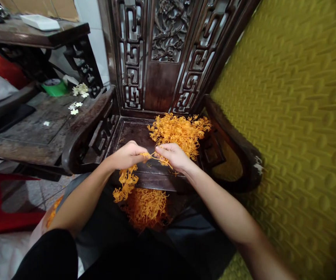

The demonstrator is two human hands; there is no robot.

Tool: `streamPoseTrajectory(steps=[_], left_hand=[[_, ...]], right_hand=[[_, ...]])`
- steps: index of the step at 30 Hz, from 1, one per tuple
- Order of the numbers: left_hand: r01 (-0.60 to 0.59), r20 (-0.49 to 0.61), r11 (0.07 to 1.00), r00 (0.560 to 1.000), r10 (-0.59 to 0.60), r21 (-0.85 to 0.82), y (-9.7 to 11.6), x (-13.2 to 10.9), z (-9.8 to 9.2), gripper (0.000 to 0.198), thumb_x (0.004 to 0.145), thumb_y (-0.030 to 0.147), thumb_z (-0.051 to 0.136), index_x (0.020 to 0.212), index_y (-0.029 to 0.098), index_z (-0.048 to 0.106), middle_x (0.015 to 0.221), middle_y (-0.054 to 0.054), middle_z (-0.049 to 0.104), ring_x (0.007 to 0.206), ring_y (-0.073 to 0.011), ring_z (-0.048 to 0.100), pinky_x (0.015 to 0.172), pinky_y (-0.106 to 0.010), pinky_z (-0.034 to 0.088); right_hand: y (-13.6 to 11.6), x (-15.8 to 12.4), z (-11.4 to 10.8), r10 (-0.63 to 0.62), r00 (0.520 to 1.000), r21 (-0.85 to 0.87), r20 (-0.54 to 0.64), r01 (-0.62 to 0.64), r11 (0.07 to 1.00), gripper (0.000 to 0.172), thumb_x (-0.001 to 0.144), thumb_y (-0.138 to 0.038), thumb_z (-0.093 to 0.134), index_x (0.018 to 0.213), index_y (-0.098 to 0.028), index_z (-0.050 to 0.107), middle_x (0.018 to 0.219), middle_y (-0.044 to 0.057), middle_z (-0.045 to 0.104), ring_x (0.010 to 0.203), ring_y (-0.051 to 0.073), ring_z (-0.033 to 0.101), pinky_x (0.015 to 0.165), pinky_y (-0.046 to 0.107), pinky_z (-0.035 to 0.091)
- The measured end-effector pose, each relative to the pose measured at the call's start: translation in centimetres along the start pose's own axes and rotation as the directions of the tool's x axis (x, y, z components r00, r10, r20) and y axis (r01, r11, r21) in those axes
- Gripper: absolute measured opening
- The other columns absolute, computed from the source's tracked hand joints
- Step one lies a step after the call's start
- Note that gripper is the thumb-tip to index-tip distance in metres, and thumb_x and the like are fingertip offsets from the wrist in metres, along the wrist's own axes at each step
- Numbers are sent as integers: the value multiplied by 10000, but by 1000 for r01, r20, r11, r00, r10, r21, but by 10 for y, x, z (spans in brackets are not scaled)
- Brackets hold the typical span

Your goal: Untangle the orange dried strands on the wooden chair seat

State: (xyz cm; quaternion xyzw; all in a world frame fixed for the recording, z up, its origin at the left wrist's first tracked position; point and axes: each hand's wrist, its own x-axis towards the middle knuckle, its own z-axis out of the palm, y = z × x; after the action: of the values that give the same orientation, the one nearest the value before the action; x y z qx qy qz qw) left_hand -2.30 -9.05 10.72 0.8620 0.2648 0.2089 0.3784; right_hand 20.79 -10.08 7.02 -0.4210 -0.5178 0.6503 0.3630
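My left hand (129,154) is closed, thumb against fingers, on a string of orange curly sprigs (127,182) that hangs below it. Close beside it, my right hand (173,156) pinches a thin orange stem that meets the left hand's strand between my fingertips. Both hands are just above the front of a dark carved wooden chair seat (134,134). A heaped pile of orange curly sprigs (178,130) lies on that seat behind my right hand. Lower down, between my legs, is a second heap of straighter orange strands (148,206); what holds it is hidden.
The chair's carved backrest (160,85) rises ahead, with armrests on both sides. At left, a wooden surface bears green tape (53,87), small pale flowers (80,90) and a dark phone-like slab (10,118). A red stool (1,202) stands lower left; a yellow textured mat (299,101) fills the right.
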Motion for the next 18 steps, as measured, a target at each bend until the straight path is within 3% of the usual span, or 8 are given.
streamPoseTrajectory(steps=[6, 8, 10, 12, 14, 15, 16, 18], left_hand=[[43, -74, 999, 996, -44, -25, -4, 6, 3, 391, 956, 350, 528, 639, 154, 646, 556, 18, 568, 510, -85, 469, 539, -237, 356], [61, -113, 996, 991, -68, -63, -5, 6, 0, 394, 945, 376, 547, 640, 153, 661, 555, 12, 575, 514, -87, 473, 537, -232, 361], [76, -166, 990, 982, -94, -117, -6, 0, -9, 384, 913, 395, 601, 625, 150, 671, 537, 5, 566, 496, -87, 458, 513, -232, 347], [69, -337, 976, 931, -138, -209, -8, -12, -23, 369, 873, 404, 655, 607, 148, 672, 499, 3, 535, 463, -87, 429, 478, -236, 314], [34, -551, 950, 808, -209, -310, -9, -25, -37, 359, 839, 411, 693, 598, 146, 669, 457, 7, 489, 427, -85, 395, 447, -241, 268], [31, -608, 938, 754, -249, -346, -10, -30, -42, 360, 828, 418, 704, 598, 144, 670, 441, 9, 468, 412, -83, 377, 433, -242, 240], [47, -621, 929, 731, -283, -368, -11, -33, -45, 367, 823, 426, 712, 595, 141, 670, 429, 12, 449, 400, -79, 359, 423, -242, 214], [111, -546, 926, 780, -306, -360, -14, -33, -44, 389, 819, 443, 729, 585, 137, 671, 422, 16, 431, 394, -73, 343, 420, -241, 192]], right_hand=[[0, 10, 0, 3, 1000, 26, -25, -2, 1000, 499, 684, -608, 830, 760, -121, 753, 528, -15, 563, 461, 76, 415, 459, 229, 271], [-3, 12, -2, 19, 1000, 72, -7, -19, 997, 498, 684, -597, 838, 779, -116, 749, 515, -25, 540, 440, 69, 400, 430, 222, 259], [-7, 13, -14, 43, 997, 147, -64, -34, 989, 480, 694, -568, 847, 814, -117, 735, 499, -46, 495, 414, 59, 369, 396, 207, 228], [-11, 13, -37, 89, 972, 263, -215, -30, 964, 439, 701, -511, 864, 850, -129, 706, 481, -82, 423, 388, 42, 314, 367, 182, 179], [-14, 12, -61, 135, 922, 373, -364, 11, 928, 398, 714, -439, 876, 886, -143, 673, 482, -113, 357, 381, 28, 272, 352, 153, 158], [-14, 12, -69, 135, 910, 393, -392, 33, 919, 389, 744, -423, 861, 932, -141, 670, 501, -108, 374, 389, 29, 294, 350, 142, 174], [-13, 12, -72, 150, 921, 407, -359, 10, 913, 393, 763, -412, 849, 975, -130, 674, 515, -100, 388, 393, 32, 321, 344, 138, 179], [-8, 14, -65, 149, 953, 398, -263, -33, 917, 393, 796, -392, 825, 1028, -107, 685, 561, -58, 474, 422, 52, 421, 334, 137, 207]])
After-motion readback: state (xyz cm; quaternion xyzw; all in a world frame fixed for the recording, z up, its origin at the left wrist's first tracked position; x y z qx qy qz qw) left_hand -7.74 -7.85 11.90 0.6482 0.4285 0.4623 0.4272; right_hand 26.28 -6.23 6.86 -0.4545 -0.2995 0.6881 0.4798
